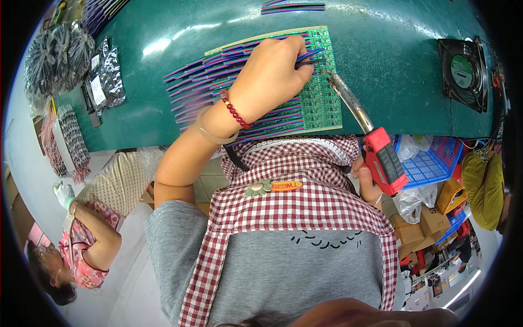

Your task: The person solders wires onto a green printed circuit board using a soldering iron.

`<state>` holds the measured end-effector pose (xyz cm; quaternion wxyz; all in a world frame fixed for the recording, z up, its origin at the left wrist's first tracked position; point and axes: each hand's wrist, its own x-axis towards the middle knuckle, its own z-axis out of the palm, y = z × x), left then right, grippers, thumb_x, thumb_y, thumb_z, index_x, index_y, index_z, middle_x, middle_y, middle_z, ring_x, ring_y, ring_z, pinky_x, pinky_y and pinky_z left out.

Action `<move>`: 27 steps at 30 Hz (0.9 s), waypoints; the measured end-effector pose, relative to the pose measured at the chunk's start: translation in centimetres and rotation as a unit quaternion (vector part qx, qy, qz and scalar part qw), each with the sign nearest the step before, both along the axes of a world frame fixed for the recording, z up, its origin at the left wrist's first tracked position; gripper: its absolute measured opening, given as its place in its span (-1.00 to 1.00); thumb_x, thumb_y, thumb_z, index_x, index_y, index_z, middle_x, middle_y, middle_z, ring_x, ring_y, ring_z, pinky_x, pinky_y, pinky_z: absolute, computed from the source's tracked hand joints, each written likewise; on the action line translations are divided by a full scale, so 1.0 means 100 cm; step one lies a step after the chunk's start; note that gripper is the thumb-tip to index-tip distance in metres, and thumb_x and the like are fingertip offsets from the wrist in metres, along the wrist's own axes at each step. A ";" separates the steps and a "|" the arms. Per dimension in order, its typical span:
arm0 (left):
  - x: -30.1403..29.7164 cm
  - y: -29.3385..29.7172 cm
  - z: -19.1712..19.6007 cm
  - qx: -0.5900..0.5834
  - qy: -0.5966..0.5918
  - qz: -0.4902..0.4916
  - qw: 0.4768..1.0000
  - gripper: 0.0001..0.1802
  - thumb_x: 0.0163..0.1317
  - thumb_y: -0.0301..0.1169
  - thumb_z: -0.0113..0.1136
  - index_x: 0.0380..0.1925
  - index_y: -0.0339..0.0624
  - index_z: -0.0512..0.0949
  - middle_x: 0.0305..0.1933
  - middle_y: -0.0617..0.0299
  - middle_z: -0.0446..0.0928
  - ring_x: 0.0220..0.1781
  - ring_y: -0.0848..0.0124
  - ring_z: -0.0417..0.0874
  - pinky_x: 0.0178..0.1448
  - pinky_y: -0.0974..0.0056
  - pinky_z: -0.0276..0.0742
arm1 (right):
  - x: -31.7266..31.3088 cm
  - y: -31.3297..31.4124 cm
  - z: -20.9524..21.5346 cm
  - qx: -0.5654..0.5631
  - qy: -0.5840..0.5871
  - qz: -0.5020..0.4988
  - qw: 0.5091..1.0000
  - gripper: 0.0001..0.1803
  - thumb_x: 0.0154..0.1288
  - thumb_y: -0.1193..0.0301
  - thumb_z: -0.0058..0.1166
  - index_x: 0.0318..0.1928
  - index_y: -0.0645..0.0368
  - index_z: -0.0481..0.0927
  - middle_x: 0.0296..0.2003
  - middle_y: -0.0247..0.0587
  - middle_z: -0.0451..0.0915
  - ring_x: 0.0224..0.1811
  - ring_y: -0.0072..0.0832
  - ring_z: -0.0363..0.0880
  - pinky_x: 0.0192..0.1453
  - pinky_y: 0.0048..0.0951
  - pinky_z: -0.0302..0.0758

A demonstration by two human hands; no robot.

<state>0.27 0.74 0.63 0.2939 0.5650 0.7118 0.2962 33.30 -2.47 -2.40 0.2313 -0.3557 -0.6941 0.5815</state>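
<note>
Circuit-board panel (328,109), pale-edged and green, lies on a teal table (392,71) directly beneath the fingers of a worker's left hand (278,62), which close in a pinch on a blue-and-dark wire lead (313,53). Rows of blue, black and pink wires (218,61) fan out to the left of those fingers, reaching past the panel's edge. Just to the right of the fingertips hovers the metal tip of a red-and-black soldering gun (384,161); the right hand (369,182), partly hidden behind the tool, wraps its fingers around the handle. Well to the right of the left fingers stands a black fan (463,68), while bagged black parts (60,54) sit far to their left
</note>
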 end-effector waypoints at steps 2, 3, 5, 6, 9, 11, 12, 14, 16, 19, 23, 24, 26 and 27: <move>0.000 0.000 0.000 0.005 0.000 0.000 1.000 -0.73 0.01 -0.38 0.30 -0.50 -0.40 0.47 -0.57 -0.14 0.49 -0.54 0.01 0.54 -0.36 0.09 0.45 | -0.005 -0.002 0.004 -0.051 0.000 -0.086 0.995 -0.79 0.14 0.49 0.18 -0.22 0.35 0.62 -0.47 -0.18 0.61 -0.44 -0.45 0.60 -0.35 -0.46 0.51; 0.000 0.000 0.000 0.003 -0.001 -0.001 1.000 -0.73 0.01 -0.38 0.30 -0.50 -0.40 0.47 -0.57 -0.14 0.49 -0.53 0.01 0.54 -0.36 0.09 0.45 | -0.004 -0.003 0.003 -0.051 0.000 -0.086 0.995 -0.79 0.14 0.49 0.18 -0.22 0.35 0.62 -0.47 -0.18 0.61 -0.44 -0.45 0.60 -0.35 -0.46 0.51; 0.000 0.000 0.001 0.001 -0.003 -0.002 1.000 -0.73 0.01 -0.38 0.30 -0.50 -0.40 0.47 -0.57 -0.14 0.49 -0.53 0.00 0.54 -0.36 0.09 0.45 | -0.001 -0.004 0.001 -0.025 -0.026 -0.079 0.996 -0.79 0.12 0.48 0.19 -0.23 0.35 0.63 -0.45 -0.15 0.62 -0.45 -0.39 0.61 -0.36 -0.44 0.51; 0.000 0.000 0.001 -0.004 -0.003 -0.001 1.000 -0.73 0.01 -0.38 0.30 -0.50 -0.40 0.47 -0.57 -0.14 0.49 -0.52 0.00 0.54 -0.36 0.09 0.45 | -0.001 -0.003 0.001 -0.026 -0.026 -0.079 0.996 -0.79 0.12 0.48 0.19 -0.23 0.35 0.63 -0.45 -0.15 0.62 -0.45 -0.39 0.61 -0.36 -0.44 0.51; 0.001 0.000 0.001 -0.007 -0.002 -0.001 1.000 -0.73 0.01 -0.39 0.29 -0.50 -0.40 0.47 -0.56 -0.14 0.49 -0.52 -0.01 0.54 -0.35 0.09 0.45 | 0.002 -0.002 0.000 0.013 -0.049 -0.069 0.996 -0.78 0.09 0.48 0.21 -0.24 0.34 0.63 -0.42 -0.11 0.63 -0.45 -0.34 0.62 -0.36 -0.43 0.52; 0.001 0.000 0.001 -0.005 -0.001 -0.001 1.000 -0.73 0.01 -0.39 0.29 -0.50 -0.40 0.47 -0.56 -0.14 0.49 -0.52 -0.01 0.55 -0.35 0.09 0.45 | 0.006 -0.005 -0.005 0.014 -0.060 -0.079 0.995 -0.78 0.07 0.48 0.21 -0.25 0.34 0.63 -0.39 -0.07 0.63 -0.45 -0.30 0.61 -0.36 -0.40 0.53; 0.002 0.000 0.000 -0.003 -0.002 -0.001 1.000 -0.74 0.01 -0.39 0.29 -0.51 -0.40 0.47 -0.56 -0.14 0.49 -0.52 -0.01 0.55 -0.35 0.09 0.45 | 0.005 -0.003 -0.005 0.014 -0.060 -0.079 0.995 -0.78 0.07 0.48 0.21 -0.25 0.34 0.63 -0.39 -0.07 0.63 -0.45 -0.30 0.61 -0.36 -0.40 0.53; 0.002 0.000 0.000 -0.001 -0.004 -0.001 1.000 -0.74 0.01 -0.39 0.29 -0.51 -0.40 0.47 -0.56 -0.14 0.50 -0.52 0.00 0.55 -0.35 0.09 0.45 | 0.004 0.001 -0.003 0.052 -0.078 -0.030 0.995 -0.79 0.07 0.47 0.20 -0.27 0.34 0.64 -0.40 -0.06 0.62 -0.44 -0.27 0.60 -0.37 -0.37 0.52; 0.002 0.000 0.000 0.002 -0.002 0.000 1.000 -0.74 0.01 -0.39 0.30 -0.52 -0.40 0.48 -0.55 -0.13 0.50 -0.50 0.00 0.55 -0.34 0.09 0.46 | 0.005 -0.002 -0.004 0.038 -0.074 -0.044 0.996 -0.80 0.11 0.48 0.18 -0.25 0.34 0.63 -0.41 -0.09 0.60 -0.44 -0.31 0.57 -0.36 -0.38 0.50; 0.003 0.000 -0.001 0.005 -0.003 -0.001 1.000 -0.74 0.00 -0.39 0.30 -0.52 -0.40 0.48 -0.54 -0.13 0.51 -0.49 0.00 0.56 -0.33 0.09 0.46 | -0.007 -0.005 0.009 -0.035 -0.011 -0.066 0.997 -0.64 0.25 0.38 0.12 -0.03 0.38 0.46 -0.44 -0.18 0.51 -0.47 -0.45 0.46 -0.37 -0.42 0.44; 0.002 -0.001 -0.001 0.006 0.004 -0.003 1.000 -0.74 0.00 -0.39 0.31 -0.52 -0.40 0.49 -0.53 -0.13 0.52 -0.48 0.00 0.57 -0.32 0.09 0.47 | -0.006 -0.006 0.012 -0.073 0.018 -0.073 0.994 -0.37 0.36 0.25 0.09 0.27 0.41 0.24 -0.47 -0.24 0.43 -0.52 -0.55 0.35 -0.38 -0.44 0.40; 0.002 -0.001 -0.001 0.003 0.006 -0.003 1.000 -0.74 0.00 -0.39 0.31 -0.51 -0.39 0.49 -0.53 -0.13 0.52 -0.48 0.00 0.57 -0.31 0.09 0.47 | -0.006 -0.006 0.011 -0.065 0.009 -0.071 0.995 -0.37 0.37 0.24 0.09 0.27 0.40 0.24 -0.47 -0.24 0.43 -0.52 -0.55 0.35 -0.38 -0.44 0.40; 0.003 -0.001 0.000 0.000 0.008 -0.003 1.000 -0.74 0.01 -0.39 0.31 -0.51 -0.39 0.49 -0.52 -0.13 0.53 -0.47 0.00 0.57 -0.31 0.09 0.47 | -0.003 -0.006 0.006 -0.055 0.008 -0.068 0.996 -0.37 0.37 0.23 0.09 0.27 0.40 0.24 -0.48 -0.24 0.42 -0.53 -0.55 0.34 -0.38 -0.44 0.40; 0.002 -0.001 0.001 -0.006 0.006 -0.008 1.000 -0.74 0.03 -0.39 0.31 -0.49 -0.39 0.49 -0.52 -0.13 0.53 -0.47 0.00 0.57 -0.31 0.09 0.47 | -0.002 -0.006 0.004 -0.046 0.007 -0.065 0.997 -0.36 0.36 0.22 0.09 0.27 0.39 0.24 -0.49 -0.24 0.42 -0.54 -0.55 0.34 -0.39 -0.44 0.40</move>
